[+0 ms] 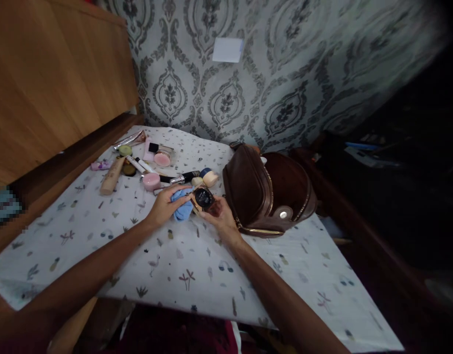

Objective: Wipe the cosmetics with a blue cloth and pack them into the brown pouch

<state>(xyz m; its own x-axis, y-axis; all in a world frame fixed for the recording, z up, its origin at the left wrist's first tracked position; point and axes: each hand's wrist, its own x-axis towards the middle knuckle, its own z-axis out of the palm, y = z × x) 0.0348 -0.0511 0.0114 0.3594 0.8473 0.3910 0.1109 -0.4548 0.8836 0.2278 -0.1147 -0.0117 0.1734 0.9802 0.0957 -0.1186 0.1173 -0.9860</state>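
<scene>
Dim light leaves the wallpaper point(254, 78) blurred and stretched toward the dark right edge, where shapes seem barely readable.

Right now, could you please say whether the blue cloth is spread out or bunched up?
Bunched up: the blue cloth is a creased wad in the left hand.

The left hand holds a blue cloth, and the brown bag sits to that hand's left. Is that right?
Not quite: the left hand does hold a blue cloth, but the brown bag sits to its right, as the head view shows.
</scene>
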